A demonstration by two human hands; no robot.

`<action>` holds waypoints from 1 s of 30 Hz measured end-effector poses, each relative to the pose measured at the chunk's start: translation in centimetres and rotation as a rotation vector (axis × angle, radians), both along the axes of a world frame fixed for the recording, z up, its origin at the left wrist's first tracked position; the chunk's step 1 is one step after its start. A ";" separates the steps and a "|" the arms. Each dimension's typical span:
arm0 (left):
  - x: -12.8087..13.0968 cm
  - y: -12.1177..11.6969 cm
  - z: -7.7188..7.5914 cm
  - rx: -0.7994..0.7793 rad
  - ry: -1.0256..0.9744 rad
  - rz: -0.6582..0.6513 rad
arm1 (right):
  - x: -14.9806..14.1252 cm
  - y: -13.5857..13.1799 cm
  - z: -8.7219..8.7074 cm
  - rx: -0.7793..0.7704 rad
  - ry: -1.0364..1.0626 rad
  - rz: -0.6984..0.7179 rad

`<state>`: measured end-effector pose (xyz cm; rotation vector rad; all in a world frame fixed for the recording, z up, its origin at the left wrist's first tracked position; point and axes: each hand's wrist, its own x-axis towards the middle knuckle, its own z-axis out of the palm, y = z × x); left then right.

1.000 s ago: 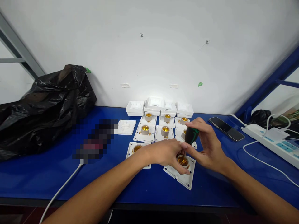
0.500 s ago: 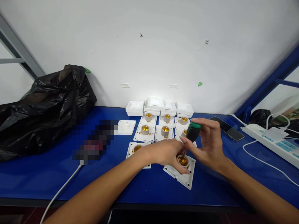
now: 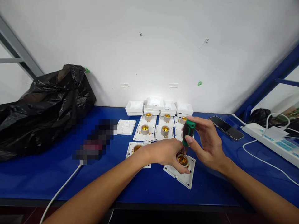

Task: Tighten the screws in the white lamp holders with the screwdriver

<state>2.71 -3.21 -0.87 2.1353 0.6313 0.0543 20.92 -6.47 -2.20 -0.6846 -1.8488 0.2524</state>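
Note:
A white square lamp-holder plate (image 3: 183, 178) with a brass socket (image 3: 182, 160) lies near the front of the blue table (image 3: 149, 189). My left hand (image 3: 166, 152) is closed round the socket's collar and steadies it. My right hand (image 3: 205, 143) pinches the green and black handle of a screwdriver (image 3: 187, 132), held nearly upright with its tip down inside the socket. Behind them stand several more socket plates (image 3: 144, 133) in rows, and one plate (image 3: 136, 148) partly hidden by my left wrist.
White cover boxes (image 3: 135, 107) line the wall. A black plastic bag (image 3: 44, 105) fills the left. A phone (image 3: 226, 128) and a white power strip (image 3: 273, 140) with cables lie at the right. A blurred object with a white cord (image 3: 60, 189) lies left of the plates.
My right hand has turned the screwdriver handle and brought it more upright, from leaning right to standing over the socket. My left hand and the plate have stayed put.

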 end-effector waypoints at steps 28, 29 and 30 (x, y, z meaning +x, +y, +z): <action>0.0 0.0 0.0 0.043 0.026 0.013 | -0.8 2.1 0.2 0.283 0.020 0.033; 0.0 0.0 0.0 0.041 0.034 0.010 | -0.8 2.2 0.0 0.279 0.019 0.050; 0.0 0.0 0.0 0.041 0.043 0.007 | -0.8 2.2 -0.3 0.265 0.045 0.042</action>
